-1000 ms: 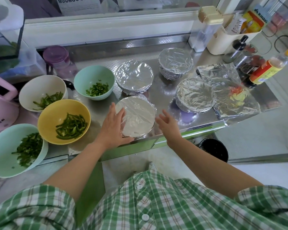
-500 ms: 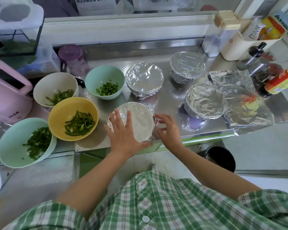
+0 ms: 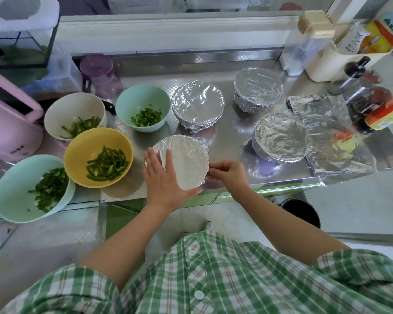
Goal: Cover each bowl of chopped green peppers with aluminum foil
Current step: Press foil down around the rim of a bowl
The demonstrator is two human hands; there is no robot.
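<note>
**Crimping the rim on the bowl by the counter's edge**

My right hand point(image 3: 229, 175) has its fingertips point(image 3: 213, 170) curled in tight. They pinch the foil point(image 3: 186, 164) where it folds down over the right side of the rim, and the hand holds nothing else. My left hand point(image 3: 166, 180) lies flat, fingers straight and slightly spread. It presses the foil over the left part of the bowl I'm wrapping point(image 3: 202, 181), with the thumb along the near rim.

That bowl sits just right of the yellow bowl point(image 3: 82, 150), close to the front edge of the counter point(image 3: 232, 132). It stands upright, mouth up. Being round, it has no long axis, and the foil lies flat and level across the top.

Three things could go wrong from here:
- A hard downward push from my flat hand could dent the cover into the peppers.
- A sideways shove could slide the bowl off the front edge.
- Too sharp a pinch could tear the thin foil, and the bunched bit at the far right may spring loose if I skip it.

Four bowls are uncovered around the yellow one, counting it:
- the white bowl point(image 3: 61, 109) behind and left of it;
- the small teal bowl point(image 3: 136, 98) behind and right;
- the big teal bowl point(image 3: 11, 191) in front and left.

Three wrapped bowls point(image 3: 197, 105) stand farther right of the yellow bowl. Farthest right is a spare sheet point(image 3: 327, 123), whose long side seems to run from back to front.
</note>
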